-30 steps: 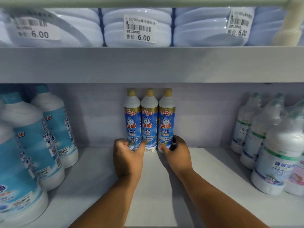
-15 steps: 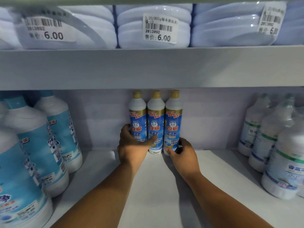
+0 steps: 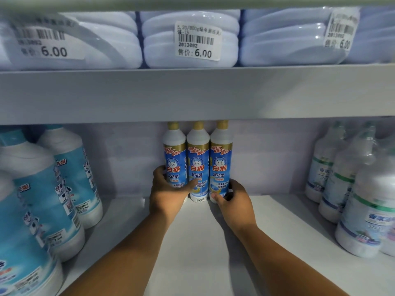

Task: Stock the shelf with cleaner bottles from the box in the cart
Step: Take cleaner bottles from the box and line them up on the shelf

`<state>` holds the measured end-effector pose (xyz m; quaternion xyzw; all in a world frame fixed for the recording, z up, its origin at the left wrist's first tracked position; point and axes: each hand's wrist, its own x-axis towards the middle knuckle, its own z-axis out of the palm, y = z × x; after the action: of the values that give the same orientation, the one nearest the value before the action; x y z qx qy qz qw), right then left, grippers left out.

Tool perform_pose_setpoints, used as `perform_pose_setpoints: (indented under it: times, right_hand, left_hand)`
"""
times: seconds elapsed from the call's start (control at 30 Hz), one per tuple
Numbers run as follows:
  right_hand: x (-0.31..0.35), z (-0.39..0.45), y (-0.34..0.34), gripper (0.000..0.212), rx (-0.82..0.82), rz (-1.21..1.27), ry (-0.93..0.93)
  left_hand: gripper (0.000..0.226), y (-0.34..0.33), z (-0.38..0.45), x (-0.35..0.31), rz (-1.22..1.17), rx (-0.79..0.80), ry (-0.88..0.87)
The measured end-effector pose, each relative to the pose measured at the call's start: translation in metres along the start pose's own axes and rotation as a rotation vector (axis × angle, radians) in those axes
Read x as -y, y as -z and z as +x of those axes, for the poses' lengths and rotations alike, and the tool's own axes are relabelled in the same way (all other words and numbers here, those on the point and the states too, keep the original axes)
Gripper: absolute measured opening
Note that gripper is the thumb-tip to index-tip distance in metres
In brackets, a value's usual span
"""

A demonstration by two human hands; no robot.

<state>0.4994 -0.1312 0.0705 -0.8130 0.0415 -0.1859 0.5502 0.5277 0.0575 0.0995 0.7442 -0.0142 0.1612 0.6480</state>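
left hand [image 3: 167,194] grips leftmost of three cleaner bottles [image 3: 197,165], upright at shelf [image 3: 198,242] back | right hand [image 3: 234,198] pinches rightmost bottle's base | big blue-label jugs [image 3: 42,199] left of hands, green-label bottles [image 3: 346,184] right (both well apart) | upper shelf board [image 3: 196,92] overhangs gold caps

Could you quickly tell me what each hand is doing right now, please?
Left hand: grips the left bottle.
Right hand: grips the right bottle near its base.
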Motion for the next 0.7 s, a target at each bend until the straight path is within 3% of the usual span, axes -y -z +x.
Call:
perform_pose_setpoints:
  times: [0.17,0.57,0.7]
  right_hand:
    - [0.000,-0.001,0.001,0.046,0.003,-0.013,0.011]
    - [-0.001,0.000,-0.001,0.045,-0.002,-0.062,0.016]
    - [0.008,-0.004,0.002,0.036,-0.001,-0.081,-0.001]
  left_hand:
    - [0.048,0.007,-0.003,0.005,0.042,-0.033,-0.003]
    - [0.043,0.011,-0.002,-0.004,0.041,0.059,0.047]
    - [0.046,0.018,-0.015,-0.007,0.222,0.037,0.058]
